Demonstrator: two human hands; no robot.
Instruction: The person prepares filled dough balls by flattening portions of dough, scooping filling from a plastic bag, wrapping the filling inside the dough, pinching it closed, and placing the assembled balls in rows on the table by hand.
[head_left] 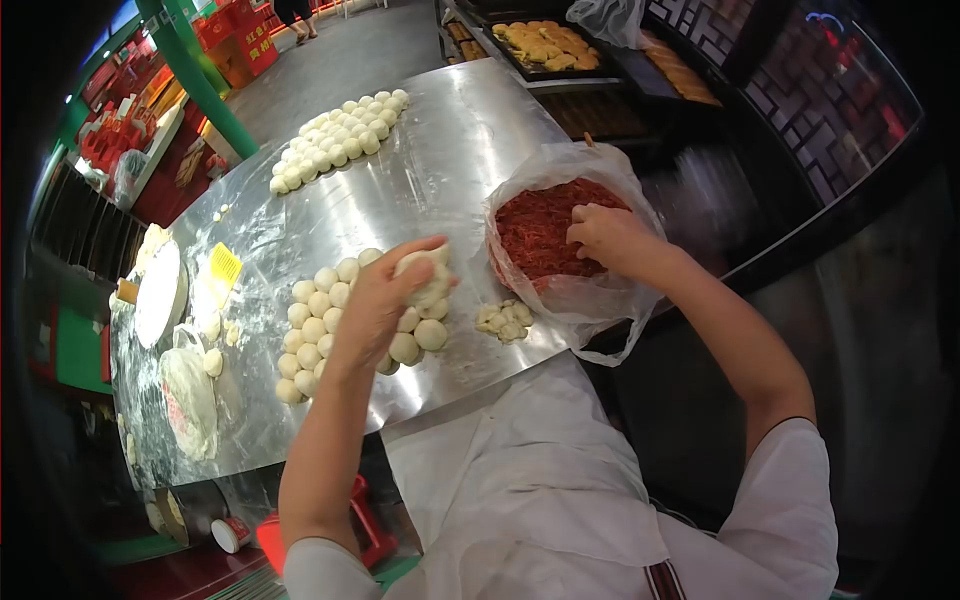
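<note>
My left hand (385,300) is closed round a soft piece of dough (430,278), held above rows of round dough balls (318,303) on the steel table. Some of those balls are hidden behind my hand and forearm. My right hand (612,240) reaches over a bowl lined with a clear plastic bag (625,305). Its fingers are curled and pinched at the red minced filling (540,225), and the fingertips are partly hidden. Between the dough balls and the bowl lies a small heap of pale dough scraps (504,320).
On the steel table (440,170), more dough balls (340,135) sit at the far side. A yellow scraper (225,264), a white round dish (160,295) and a plastic bag (188,400) lie to the left. Trays of baked buns (545,45) stand beyond the table.
</note>
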